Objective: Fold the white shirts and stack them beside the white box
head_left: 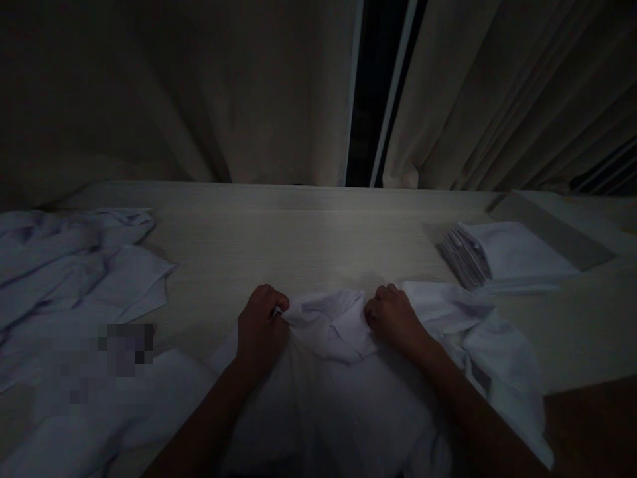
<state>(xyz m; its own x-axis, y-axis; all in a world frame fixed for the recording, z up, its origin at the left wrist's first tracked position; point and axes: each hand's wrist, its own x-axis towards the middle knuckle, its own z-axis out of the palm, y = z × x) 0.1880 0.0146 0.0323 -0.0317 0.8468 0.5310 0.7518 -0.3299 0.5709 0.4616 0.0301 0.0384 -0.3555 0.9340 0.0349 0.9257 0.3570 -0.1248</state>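
Dim shot, no bins or boxes anywhere, just cloth lying loose on a pale wood-grain surface (308, 232). Near the middle, the left hand (259, 328) and right hand (393, 318) each have their fingers clenched around the bunched top edge of a soft, wrinkled white cloth garment (338, 372), which spreads toward the near edge. Far right sits a neat stack of folded white cloths (502, 255), square with crisp layered edges. On the left, a rumpled pile of white fabric (74, 265) lies crumpled. Beige pleated curtains (199, 86) hang behind.
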